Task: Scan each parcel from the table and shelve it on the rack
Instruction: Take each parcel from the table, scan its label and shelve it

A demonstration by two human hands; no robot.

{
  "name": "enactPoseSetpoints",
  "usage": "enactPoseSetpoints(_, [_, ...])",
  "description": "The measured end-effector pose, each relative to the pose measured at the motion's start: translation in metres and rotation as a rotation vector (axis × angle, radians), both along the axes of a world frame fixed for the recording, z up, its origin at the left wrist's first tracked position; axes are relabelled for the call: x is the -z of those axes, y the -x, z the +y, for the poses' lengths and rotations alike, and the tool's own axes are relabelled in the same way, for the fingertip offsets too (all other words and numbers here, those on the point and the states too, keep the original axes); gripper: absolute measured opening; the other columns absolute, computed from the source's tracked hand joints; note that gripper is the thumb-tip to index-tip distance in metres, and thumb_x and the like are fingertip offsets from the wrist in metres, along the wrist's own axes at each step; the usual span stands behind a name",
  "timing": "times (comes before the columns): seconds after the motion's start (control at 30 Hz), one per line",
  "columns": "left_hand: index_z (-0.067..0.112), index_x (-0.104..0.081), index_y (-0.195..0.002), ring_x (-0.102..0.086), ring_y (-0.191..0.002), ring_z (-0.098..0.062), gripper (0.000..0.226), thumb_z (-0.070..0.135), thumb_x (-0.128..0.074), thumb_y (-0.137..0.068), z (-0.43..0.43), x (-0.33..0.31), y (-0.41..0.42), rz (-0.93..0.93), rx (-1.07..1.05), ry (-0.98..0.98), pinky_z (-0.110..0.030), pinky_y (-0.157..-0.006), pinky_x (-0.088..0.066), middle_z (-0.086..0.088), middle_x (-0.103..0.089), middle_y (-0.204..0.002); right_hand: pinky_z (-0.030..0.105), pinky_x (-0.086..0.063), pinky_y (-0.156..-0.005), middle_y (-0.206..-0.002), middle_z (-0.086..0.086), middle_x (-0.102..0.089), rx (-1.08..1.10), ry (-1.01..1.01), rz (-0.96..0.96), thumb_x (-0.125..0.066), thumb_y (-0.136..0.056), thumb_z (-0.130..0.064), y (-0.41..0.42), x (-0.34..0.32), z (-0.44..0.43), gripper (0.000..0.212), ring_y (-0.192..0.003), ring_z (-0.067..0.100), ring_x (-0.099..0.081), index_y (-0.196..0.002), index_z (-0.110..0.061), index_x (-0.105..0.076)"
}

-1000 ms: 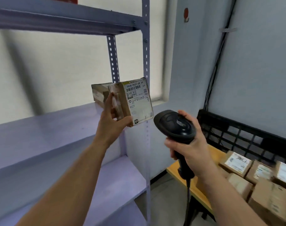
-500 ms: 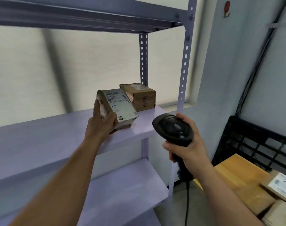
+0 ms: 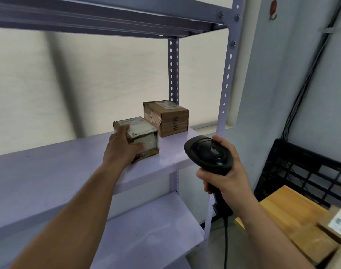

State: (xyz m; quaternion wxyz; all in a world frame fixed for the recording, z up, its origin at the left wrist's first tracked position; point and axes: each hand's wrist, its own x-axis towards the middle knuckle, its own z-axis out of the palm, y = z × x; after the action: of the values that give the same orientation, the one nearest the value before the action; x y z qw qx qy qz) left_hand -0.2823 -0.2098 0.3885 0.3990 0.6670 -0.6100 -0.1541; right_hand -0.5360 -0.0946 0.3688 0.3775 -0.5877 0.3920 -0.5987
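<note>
A small taped cardboard parcel (image 3: 144,133) with a white label on top sits flat on the middle shelf of the lavender metal rack (image 3: 55,171). My left hand (image 3: 121,148) grips it from the near left side, fingers on top and thumb across its front. Behind it to the right stands a second, taller brown parcel (image 3: 166,117) near the rear upright. My right hand (image 3: 222,171) holds a black corded barcode scanner (image 3: 208,152) by its handle, right of the shelf's front corner.
A wooden table (image 3: 286,208) with more labelled parcels (image 3: 338,224) shows at the lower right, a black plastic crate (image 3: 305,167) behind it. A lower shelf (image 3: 150,230) and the rack's perforated front upright (image 3: 226,84) stand close to my right hand. Cables run down the wall.
My left hand carried the parcel from mid-air onto the middle shelf and laid it flat, label up. The view swung left toward the rack. My right hand kept hold of the scanner.
</note>
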Motion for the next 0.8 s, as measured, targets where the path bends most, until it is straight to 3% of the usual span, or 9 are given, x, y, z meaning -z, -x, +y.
enactPoseSetpoints(0.17, [0.021,-0.033,-0.145,-0.044,-0.128,-0.032,0.074,0.027,-0.072,-0.082,-0.024,-0.008,0.003,-0.027,0.011,0.002,-0.037,-0.099,-0.037,-0.012,-0.048,-0.14,0.034,-0.052,-0.054,-0.121,0.004,-0.059,0.014,-0.009,-0.002,-0.079,-0.064,-0.011,-0.004,0.001,-0.007,0.075,-0.057,0.023,-0.061,-0.115,-0.059,-0.053])
enactPoseSetpoints(0.3, [0.019,-0.032,-0.146,-0.043,-0.129,-0.032,0.074,0.025,-0.071,-0.084,-0.047,-0.011,0.003,-0.027,0.031,-0.007,-0.038,-0.1,-0.037,-0.014,-0.046,-0.141,0.038,-0.056,-0.057,-0.123,0.004,-0.057,0.044,-0.019,0.016,-0.079,-0.075,0.005,-0.007,0.003,-0.014,0.08,-0.059,0.025,-0.061,-0.115,-0.06,-0.053])
enactPoseSetpoints(0.43, [0.019,-0.032,-0.146,-0.043,-0.129,-0.033,0.073,0.024,-0.071,-0.084,-0.071,-0.012,0.003,-0.029,0.053,-0.012,-0.038,-0.101,-0.037,-0.015,-0.046,-0.14,0.036,-0.055,-0.055,-0.121,0.007,-0.058,0.072,-0.022,0.006,-0.081,-0.072,-0.001,-0.01,0.003,-0.023,0.077,-0.057,0.025,-0.061,-0.116,-0.059,-0.053])
enactPoseSetpoints(0.53, [0.019,-0.032,-0.146,-0.043,-0.128,-0.034,0.072,0.024,-0.07,-0.085,-0.085,-0.012,0.002,-0.048,0.067,-0.016,-0.038,-0.101,-0.036,-0.017,-0.046,-0.138,0.035,-0.054,-0.055,-0.122,0.009,-0.058,0.108,-0.027,0.002,-0.077,-0.076,0.008,-0.01,0.003,-0.027,0.08,-0.058,0.025,-0.061,-0.12,-0.053,-0.053])
enactPoseSetpoints(0.8, [0.019,-0.03,-0.148,-0.042,-0.13,-0.034,0.074,0.026,-0.069,-0.085,-0.101,-0.01,0.0,-0.052,0.097,-0.019,-0.037,-0.102,-0.035,-0.016,-0.045,-0.141,0.036,-0.056,-0.055,-0.119,0.008,-0.059,0.149,-0.041,0.006,-0.075,-0.077,0.01,-0.012,0.003,-0.027,0.078,-0.056,0.026,-0.059,-0.125,-0.045,-0.05])
